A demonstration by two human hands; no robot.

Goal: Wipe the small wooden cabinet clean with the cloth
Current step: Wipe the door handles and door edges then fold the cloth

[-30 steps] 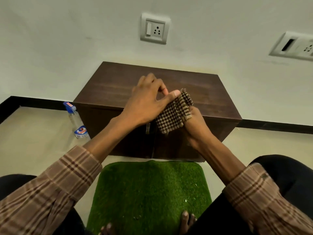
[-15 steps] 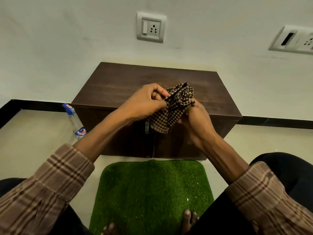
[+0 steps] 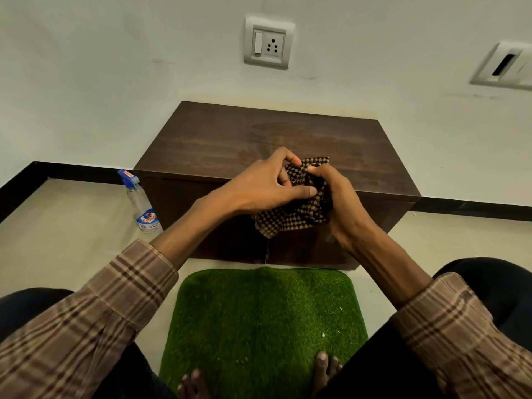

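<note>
The small dark wooden cabinet (image 3: 230,139) stands on the floor against the white wall, its top showing faint smear marks. A brown and tan checked cloth (image 3: 293,216) is bunched between both hands, above the cabinet's front edge and off its surface. My left hand (image 3: 259,184) grips the cloth from the left, thumb stretched across it. My right hand (image 3: 339,197) clasps it from the right, fingers curled into the folds. A loose corner of the cloth hangs down in front of the cabinet doors.
A clear spray bottle (image 3: 141,204) with a blue top stands on the floor at the cabinet's left front corner. A green grass-like mat (image 3: 259,326) lies before the cabinet, my toes on its near edge. A wall socket (image 3: 269,43) sits above the cabinet.
The cloth went from a flat fold pressed between my hands to a crumpled bunch. Both hands closed around it and shifted slightly right and down.
</note>
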